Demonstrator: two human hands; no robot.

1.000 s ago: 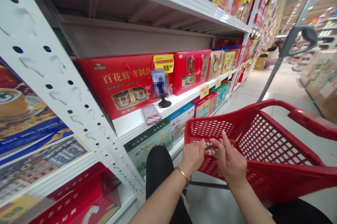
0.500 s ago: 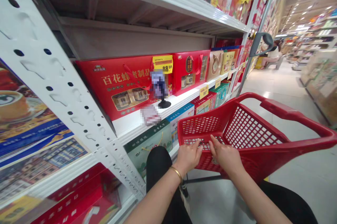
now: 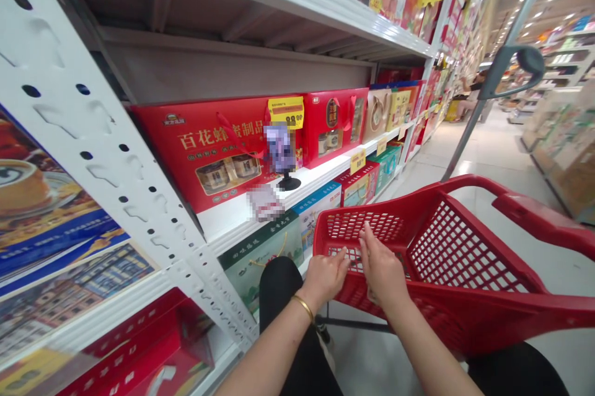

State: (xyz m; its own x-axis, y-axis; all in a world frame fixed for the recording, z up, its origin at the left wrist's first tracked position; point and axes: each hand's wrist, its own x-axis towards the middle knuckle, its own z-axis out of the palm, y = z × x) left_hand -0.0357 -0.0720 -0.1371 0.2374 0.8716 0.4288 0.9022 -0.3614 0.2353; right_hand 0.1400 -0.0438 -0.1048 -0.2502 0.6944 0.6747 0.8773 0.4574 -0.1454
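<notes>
A red plastic shopping basket [image 3: 469, 241] with a lattice wall stands between my knees, tilted in view. My left hand [image 3: 324, 279], a gold bangle at its wrist, is closed at the near left rim. Beside it my right hand [image 3: 383, 267] closes over the same rim, forefinger stretched over the inside and other fingers curled below. The hands hide the rim beneath them. The basket's red carry handle [image 3: 534, 216] lies to the right. A grey pull handle [image 3: 514, 74] on a metal pole rises behind the basket.
On the white shelf [image 3: 232, 220] at left stand red honey gift boxes [image 3: 223, 148] with yellow price tags. A blurred-out item on a round black base [image 3: 289, 183] stands before them. More boxes [image 3: 264, 247] fill the lower shelf. A perforated white post [image 3: 125, 148] is close by.
The basket has turned, its right side swinging nearer and its pull handle shifting right in view. My hands have moved slightly left, the right one a little higher. The shelf goods are unchanged.
</notes>
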